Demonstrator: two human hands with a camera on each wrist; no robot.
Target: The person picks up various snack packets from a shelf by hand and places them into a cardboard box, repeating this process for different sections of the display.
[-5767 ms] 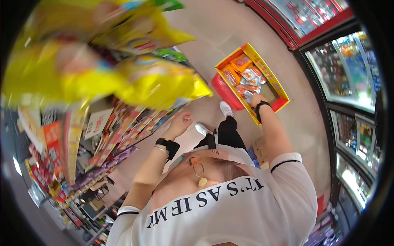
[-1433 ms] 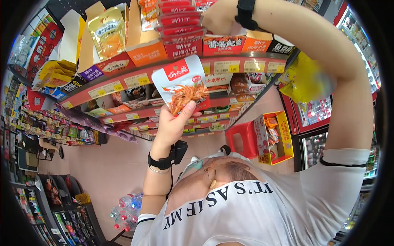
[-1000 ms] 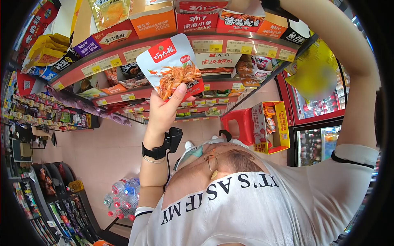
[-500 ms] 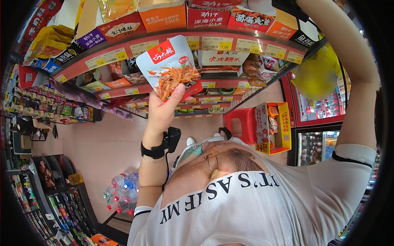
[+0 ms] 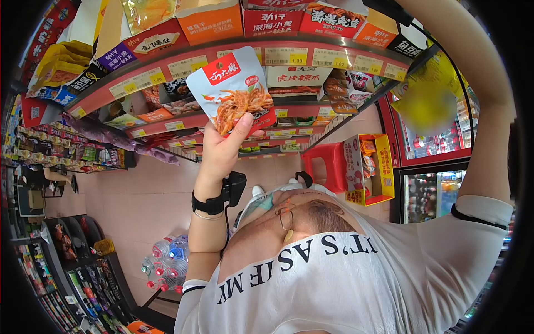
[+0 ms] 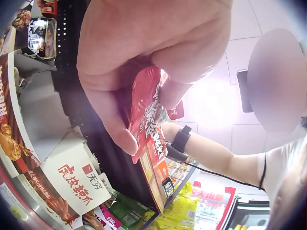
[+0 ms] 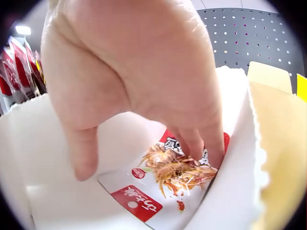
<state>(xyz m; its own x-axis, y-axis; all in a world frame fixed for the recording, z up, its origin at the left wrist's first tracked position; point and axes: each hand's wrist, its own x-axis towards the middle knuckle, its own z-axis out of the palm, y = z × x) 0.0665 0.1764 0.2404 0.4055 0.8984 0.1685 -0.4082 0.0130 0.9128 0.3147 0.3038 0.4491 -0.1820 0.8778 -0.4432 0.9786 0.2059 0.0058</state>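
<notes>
In the head view my left hand (image 5: 225, 147) holds up a white and red snack pouch (image 5: 233, 83) by its lower edge, thumb across its printed front. The left wrist view shows the same pouch (image 6: 146, 105) edge-on between thumb and fingers. My right hand is above the head view's top edge. The right wrist view has this hand (image 7: 134, 72) reaching down into a white-walled box (image 7: 43, 158). Its fingertips touch a like pouch (image 7: 168, 175) lying at the bottom, while the thumb points down, apart from the pouch.
Snack boxes (image 5: 272, 22) line the shelf above a price-tag rail (image 5: 183, 67). To the right are a red stool (image 5: 328, 167), a yellow-edged box (image 5: 384, 167) of snack packs, and hanging yellow bags (image 5: 445, 72). Bottled water (image 5: 167, 261) stands on the floor at left.
Several seconds ago the right hand was in the yellow-edged box and the left was empty. Now the left holds a pouch. Lately the shelf has shifted up in the head view, hiding the right hand.
</notes>
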